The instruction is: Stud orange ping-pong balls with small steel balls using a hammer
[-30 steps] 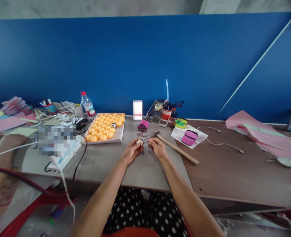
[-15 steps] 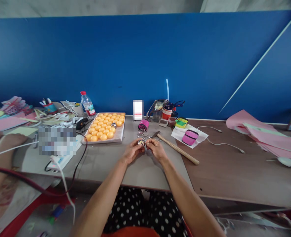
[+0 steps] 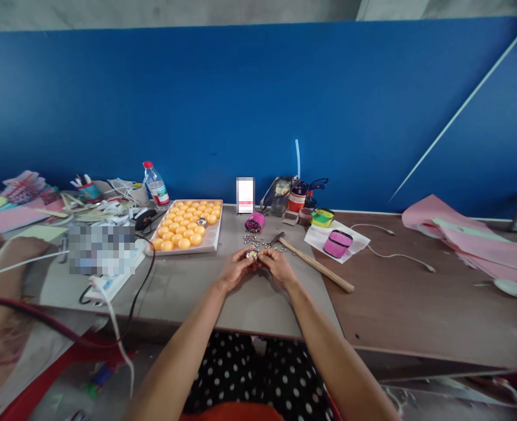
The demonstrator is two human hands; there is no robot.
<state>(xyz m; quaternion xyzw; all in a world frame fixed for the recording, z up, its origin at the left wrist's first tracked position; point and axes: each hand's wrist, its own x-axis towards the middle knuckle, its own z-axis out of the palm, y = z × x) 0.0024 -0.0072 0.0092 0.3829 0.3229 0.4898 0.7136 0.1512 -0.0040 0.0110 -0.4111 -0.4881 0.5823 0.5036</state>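
Observation:
Between my hands is a small round piece with shiny bits and some yellow-orange showing, which looks like a studded ball (image 3: 252,255). My left hand (image 3: 236,269) is closed around it. From the other side, the fingertips of my right hand (image 3: 277,266) are pinched together against it; anything tiny in that pinch is hidden. Just beyond my fingers lie scattered small shiny studs (image 3: 253,240). A wooden-handled hammer (image 3: 315,263) rests right of them, its head near the studs.
Left of my hands stands a shallow white box (image 3: 192,251) of orange balls (image 3: 180,230), among them one shiny studded ball (image 3: 201,221). Behind the studs lies a pink-and-black container (image 3: 254,222). At right, a pink pouch (image 3: 337,243) lies on white paper. A co-worker's arm (image 3: 17,263) rests far left.
My right hand has moved slightly left, bringing its fingertips up against the studded piece. The left hand has barely shifted, and the piece is turned a little.

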